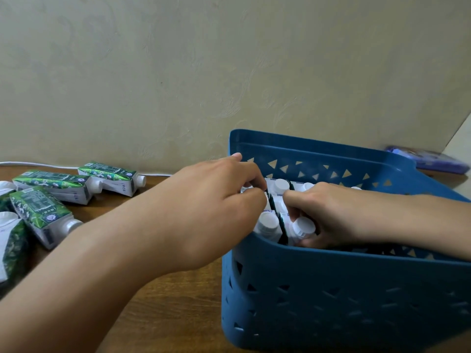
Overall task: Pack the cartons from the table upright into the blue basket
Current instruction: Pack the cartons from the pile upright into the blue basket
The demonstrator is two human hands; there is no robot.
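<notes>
The blue basket [331, 289] with triangular holes stands on the wooden table at the right. Several green-and-white cartons with white caps stand upright inside it at its left end [269, 225]. My left hand [204, 212] reaches over the basket's left rim, its fingertips curled round the top of a carton there. My right hand [328, 215] is inside the basket and grips an upright carton [302, 229] near its cap. Several more cartons lie on their sides on the table at the left [40, 215], [109, 177].
A white cable [38, 164] runs along the wall behind the lying cartons. A purple flat packet [430, 160] lies behind the basket at the right. The wall stands close behind the table. Bare wood [165, 314] shows in front of the basket's left side.
</notes>
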